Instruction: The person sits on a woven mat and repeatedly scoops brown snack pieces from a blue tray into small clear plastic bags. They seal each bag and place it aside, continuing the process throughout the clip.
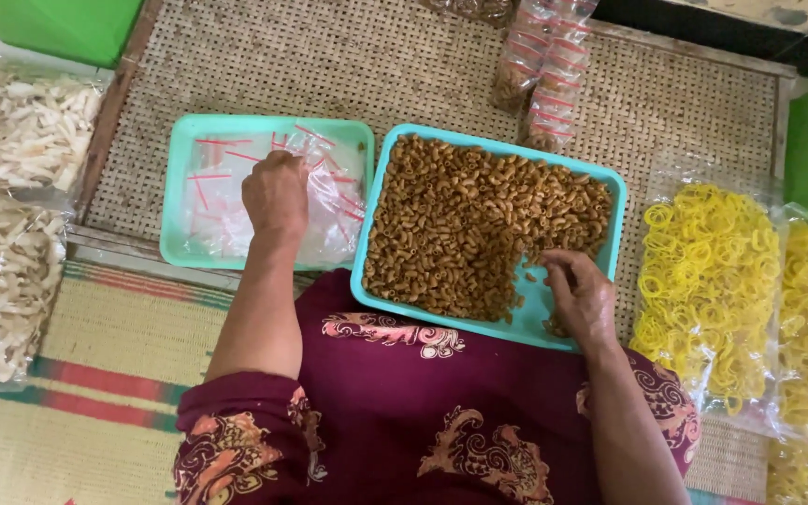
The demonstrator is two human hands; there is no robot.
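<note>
My left hand rests in a teal tray on a heap of small clear bags with red strips, fingers curled onto them. A second teal tray, leaning on my lap, holds brown curled macaroni snacks. At this tray's near right corner my right hand lies with fingers bent among the snacks; whether it holds any I cannot tell.
Large clear bags of pale chips lie at the left. Bags of yellow ring crackers lie at the right. Small filled packets sit on the woven mat behind the trays. Green boxes stand at the far corners.
</note>
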